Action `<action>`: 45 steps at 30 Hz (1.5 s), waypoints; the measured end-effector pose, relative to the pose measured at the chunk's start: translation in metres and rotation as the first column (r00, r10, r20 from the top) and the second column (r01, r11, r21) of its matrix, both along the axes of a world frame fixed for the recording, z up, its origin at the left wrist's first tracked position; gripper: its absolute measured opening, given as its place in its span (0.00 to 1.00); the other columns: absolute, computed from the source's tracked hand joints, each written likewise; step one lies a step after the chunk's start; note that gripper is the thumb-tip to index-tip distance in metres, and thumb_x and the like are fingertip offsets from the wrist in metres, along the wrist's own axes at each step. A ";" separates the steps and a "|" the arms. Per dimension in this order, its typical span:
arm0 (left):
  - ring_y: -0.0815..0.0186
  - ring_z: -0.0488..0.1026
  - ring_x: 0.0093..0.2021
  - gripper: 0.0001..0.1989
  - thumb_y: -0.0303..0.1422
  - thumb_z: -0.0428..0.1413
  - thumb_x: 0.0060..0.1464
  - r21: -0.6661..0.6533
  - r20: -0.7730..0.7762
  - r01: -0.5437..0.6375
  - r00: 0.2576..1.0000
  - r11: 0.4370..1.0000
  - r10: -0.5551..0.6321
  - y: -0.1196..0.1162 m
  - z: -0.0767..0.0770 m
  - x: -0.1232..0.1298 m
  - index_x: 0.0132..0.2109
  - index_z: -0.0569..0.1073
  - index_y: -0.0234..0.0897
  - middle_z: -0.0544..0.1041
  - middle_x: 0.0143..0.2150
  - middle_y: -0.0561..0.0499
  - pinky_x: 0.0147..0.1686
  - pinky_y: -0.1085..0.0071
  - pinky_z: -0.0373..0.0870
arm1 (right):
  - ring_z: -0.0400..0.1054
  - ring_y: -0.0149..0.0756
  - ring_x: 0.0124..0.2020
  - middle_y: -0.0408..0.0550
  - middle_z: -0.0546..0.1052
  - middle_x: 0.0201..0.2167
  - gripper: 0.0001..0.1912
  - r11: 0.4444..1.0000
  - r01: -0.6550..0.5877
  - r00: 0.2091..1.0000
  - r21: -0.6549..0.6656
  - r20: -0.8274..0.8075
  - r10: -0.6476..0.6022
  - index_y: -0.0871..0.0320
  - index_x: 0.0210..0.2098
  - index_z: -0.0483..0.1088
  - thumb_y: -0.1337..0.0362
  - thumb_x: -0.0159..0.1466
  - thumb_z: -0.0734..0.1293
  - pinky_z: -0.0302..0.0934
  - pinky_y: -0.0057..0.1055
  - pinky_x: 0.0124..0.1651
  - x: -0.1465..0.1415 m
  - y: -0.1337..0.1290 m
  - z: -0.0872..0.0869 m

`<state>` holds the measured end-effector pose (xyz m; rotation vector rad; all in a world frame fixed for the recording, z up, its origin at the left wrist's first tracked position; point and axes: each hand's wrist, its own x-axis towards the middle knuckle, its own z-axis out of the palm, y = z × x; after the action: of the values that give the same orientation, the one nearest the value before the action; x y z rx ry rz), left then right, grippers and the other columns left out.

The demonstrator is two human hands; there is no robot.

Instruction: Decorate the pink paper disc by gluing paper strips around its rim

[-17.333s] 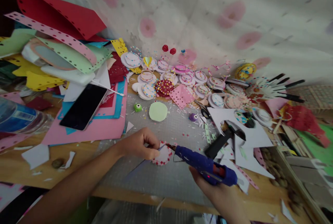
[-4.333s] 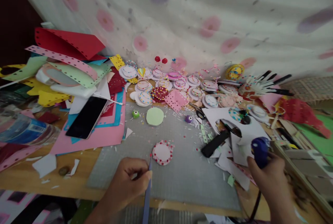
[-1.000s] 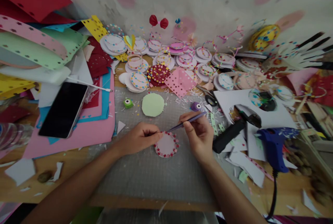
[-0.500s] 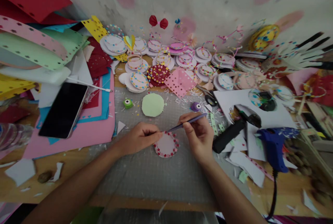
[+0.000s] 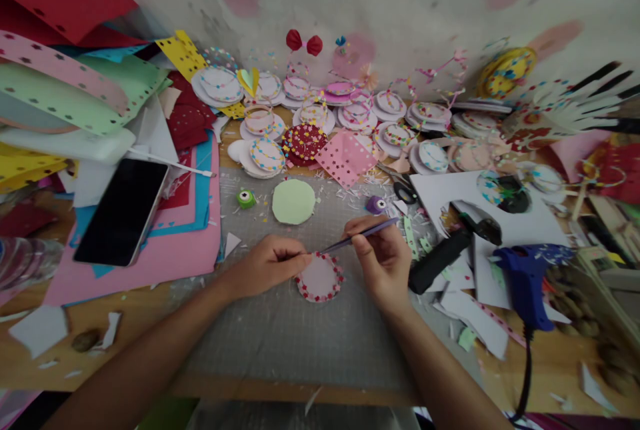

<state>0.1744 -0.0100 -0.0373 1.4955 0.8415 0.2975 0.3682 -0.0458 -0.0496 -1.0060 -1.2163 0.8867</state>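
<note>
A round pale disc (image 5: 320, 278) edged with small red and pink stars lies on the grey cutting mat (image 5: 280, 343). At its upper left rim my left hand (image 5: 273, 265) is closed, thumb and finger pinched together; whatever they hold is too small to name. My right hand (image 5: 381, 260), right of the disc, grips purple tweezers (image 5: 357, 235) like a pen. The tweezers' tip points down-left and reaches the disc's top edge beside my left fingertips. A light green paper circle (image 5: 294, 202) lies above the disc.
Green (image 5: 245, 199) and purple (image 5: 376, 205) punches flank the green circle. Left are a phone (image 5: 123, 213) and coloured papers. A black-handled tool (image 5: 440, 260), a blue glue gun (image 5: 530, 283) and paper scraps are at right. Decorated paper hats (image 5: 267, 155) line the wall.
</note>
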 end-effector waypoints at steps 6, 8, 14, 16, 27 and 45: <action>0.75 0.52 0.19 0.19 0.36 0.48 0.58 0.020 -0.016 0.000 1.000 1.000 0.000 0.001 -0.001 0.001 0.21 0.59 0.35 0.55 0.18 0.59 0.19 0.76 0.47 | 0.68 0.35 0.34 0.45 0.72 0.30 0.03 1.000 0.008 1.000 -0.018 0.021 -0.007 0.54 0.34 0.71 0.65 0.64 0.64 0.64 0.33 0.37 0.000 0.000 0.002; 0.75 0.52 0.20 0.19 0.36 0.48 0.58 0.033 -0.022 0.001 1.000 0.999 0.000 0.001 -0.001 0.001 0.21 0.58 0.35 0.55 0.18 0.59 0.19 0.76 0.47 | 0.68 0.35 0.34 0.45 0.72 0.30 0.03 1.000 0.007 1.000 -0.012 0.028 -0.006 0.54 0.34 0.71 0.65 0.64 0.64 0.64 0.33 0.37 -0.001 0.000 0.003; 0.75 0.52 0.19 0.18 0.34 0.48 0.58 0.026 -0.012 -0.006 1.000 1.000 0.006 0.000 0.001 0.002 0.21 0.58 0.36 0.55 0.18 0.59 0.19 0.76 0.47 | 0.68 0.35 0.35 0.45 0.72 0.30 0.04 1.000 -0.007 0.999 0.014 0.032 0.007 0.54 0.35 0.71 0.67 0.64 0.64 0.63 0.33 0.38 -0.001 -0.002 0.002; 0.75 0.52 0.19 0.18 0.34 0.48 0.58 0.027 -0.009 -0.007 1.000 1.000 0.007 0.000 0.001 0.001 0.21 0.57 0.36 0.55 0.18 0.59 0.19 0.76 0.47 | 0.68 0.35 0.35 0.45 0.72 0.31 0.03 1.000 0.003 1.000 -0.001 -0.001 -0.003 0.54 0.35 0.71 0.66 0.64 0.64 0.62 0.32 0.38 0.000 -0.001 0.001; 0.74 0.52 0.20 0.18 0.37 0.50 0.56 -0.010 0.009 0.003 1.000 1.000 -0.002 0.003 -0.008 -0.007 0.20 0.61 0.35 0.56 0.17 0.58 0.21 0.75 0.47 | 0.65 0.29 0.33 0.42 0.70 0.32 0.11 0.946 0.214 0.831 -0.244 -0.464 -0.308 0.55 0.33 0.70 0.57 0.56 0.72 0.61 0.27 0.36 0.018 0.018 -0.004; 0.75 0.53 0.17 0.17 0.39 0.51 0.54 0.055 0.130 -0.010 0.992 0.998 0.003 0.003 -0.009 -0.011 0.23 0.68 0.32 0.62 0.17 0.57 0.18 0.78 0.46 | 0.71 0.30 0.33 0.41 0.77 0.32 0.13 0.985 0.035 0.833 -0.168 -0.540 -0.122 0.54 0.34 0.69 0.61 0.51 0.73 0.64 0.30 0.39 0.012 0.018 -0.006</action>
<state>0.1637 -0.0067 -0.0459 1.5078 0.7392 0.4211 0.3803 -0.0279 -0.0560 -0.8289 -0.6185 1.1200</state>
